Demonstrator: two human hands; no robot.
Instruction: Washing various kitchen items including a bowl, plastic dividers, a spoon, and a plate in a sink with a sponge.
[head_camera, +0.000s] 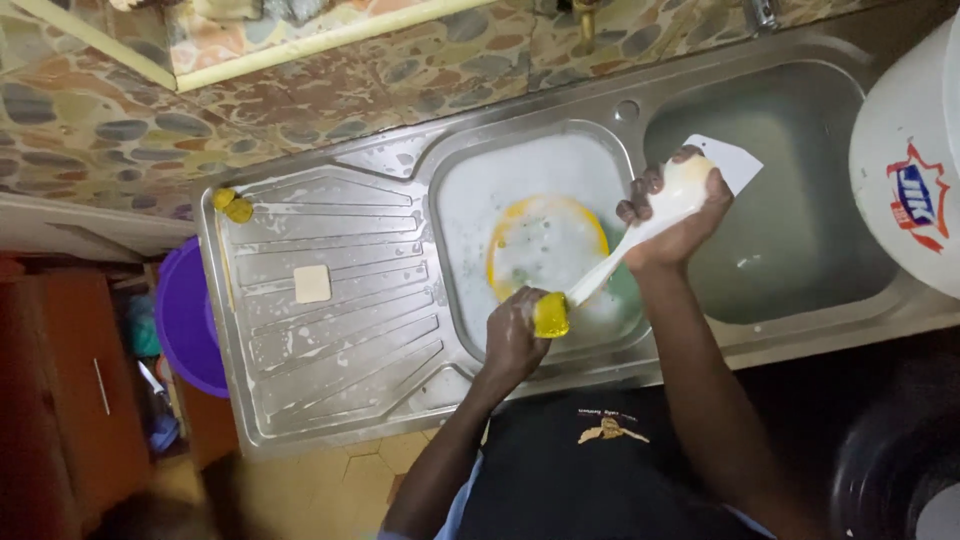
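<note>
My right hand (672, 215) grips a white plastic spatula (722, 160) near its flat blade, and the handle slants down to the left. My left hand (512, 338) presses a yellow sponge (550, 315) against the lower end of that handle. Both hands hover over the steel sink's left bowl (470, 170). This bowl holds foamy water with a yellow plate (545, 240) lying in it. The spatula's blade reaches over the right bowl (800, 200), which holds cloudy water.
The ribbed steel drainboard (330, 340) on the left carries a pale soap bar (312, 284) and a small yellow object (233, 205). A purple basin (185, 315) sits below it. A white bucket (905, 170) stands at right, with a black container (890, 470) beneath.
</note>
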